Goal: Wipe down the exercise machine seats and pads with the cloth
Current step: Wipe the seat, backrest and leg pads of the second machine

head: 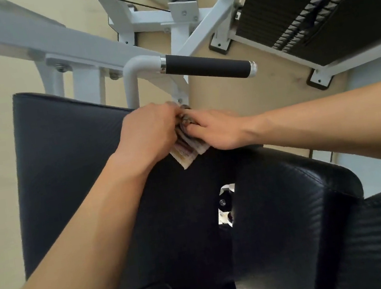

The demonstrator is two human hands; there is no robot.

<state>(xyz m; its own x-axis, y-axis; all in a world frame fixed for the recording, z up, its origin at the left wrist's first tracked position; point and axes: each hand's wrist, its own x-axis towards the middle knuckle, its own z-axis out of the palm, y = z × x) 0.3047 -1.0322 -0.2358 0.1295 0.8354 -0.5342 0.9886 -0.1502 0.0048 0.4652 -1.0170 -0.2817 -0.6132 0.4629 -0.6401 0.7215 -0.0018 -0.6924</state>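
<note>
A: Hands first. Left hand (149, 132) is curled shut over the cloth (186, 151), knuckles up. Right hand (217, 130) comes in from the right, fingers flat and closed onto the same cloth, the two hands touching at the fingertips.

B: So both are holding it?

A: Yes, both are on it. It looks bunched between them; only folded light-coloured corners stick out below the hands.

B: Where's the cloth sitting?

A: On the upper right edge of the big black pad (70, 163), just beside the white frame (85, 51). The second black pad (286, 204) lies lower right, near but not touched. The handle (207, 68) with its black grip sits above the hands, apart from them.

B: How will the cloth handle?

A: My read is soft, light and floppy, and it folds over itself. Best to take it as a wad under a flat palm, loose corners tucked in so they don't drag or catch on the frame bolts. Pad covers look smooth and slightly textured, so the cloth should slide easily.

B: Stage?

A: Probably refolding or regripping at the pad edge, with wiping strokes to follow. Weight stack (309, 18) at upper right, not involved.
</note>
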